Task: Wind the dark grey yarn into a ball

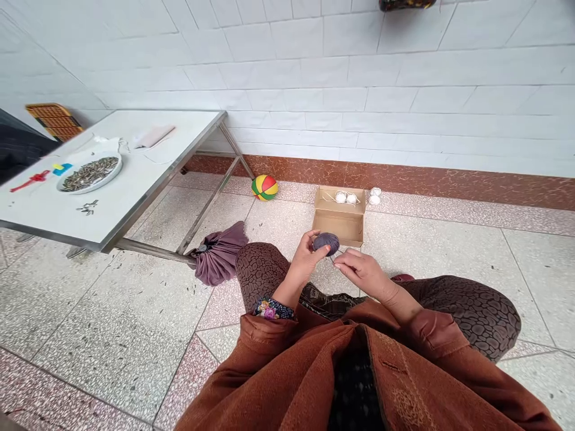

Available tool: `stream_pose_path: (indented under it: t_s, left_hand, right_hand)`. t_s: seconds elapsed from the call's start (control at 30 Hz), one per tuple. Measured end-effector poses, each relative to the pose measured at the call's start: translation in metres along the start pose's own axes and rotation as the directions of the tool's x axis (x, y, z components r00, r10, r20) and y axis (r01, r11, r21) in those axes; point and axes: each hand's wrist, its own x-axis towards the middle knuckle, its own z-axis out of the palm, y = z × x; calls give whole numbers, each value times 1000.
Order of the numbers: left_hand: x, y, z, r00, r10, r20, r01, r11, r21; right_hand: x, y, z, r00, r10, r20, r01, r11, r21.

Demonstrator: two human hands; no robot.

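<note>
My left hand [306,256] is closed round a ball of dark purple-grey yarn [326,243], held above my lap. Just to its right, the fingers of my right hand [362,270] pinch the strand that runs from the ball. Beyond my hands an open cardboard box [339,225] lies on the floor. White yarn balls [345,197] rest on its raised lid side, and more white balls [374,196] sit beside it on the right.
A white table [148,173] stands on the left, bearing a plate of sunflower seeds [115,170] and a folded cloth [155,136]. A colourful ball [265,187] and a gathered purple bag [220,254] are by its legs. Seed shells dot the floor. A tiled wall [305,78] rises ahead.
</note>
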Motion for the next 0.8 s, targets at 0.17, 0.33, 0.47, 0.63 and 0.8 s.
stream_pose_path:
  t_s: [0.17,0.33,0.47,0.63,0.8]
  left_hand:
    - [-5,4,3,975,55,213,-108,964,244]
    - [-13,9,4,887,-27,460,1,998,57]
    - [-19,14,9,871,-12,491,133,968,-211]
    - [-17,16,13,920,-23,391,178,913,-366]
    - [-9,7,17,979,-10,205,80,938,-338]
  right_hand:
    - [7,3,-18,996,14,-91,-16,1000,-21]
    - [20,12,-24,981,115,-157,-94,986,137]
    - [22,17,-18,950,266,-166,-215,938,273]
    - [3,23,-1,953,275,-126,-245,946,211]
    - [-5,19,3,977,205,-57,-202,978,60]
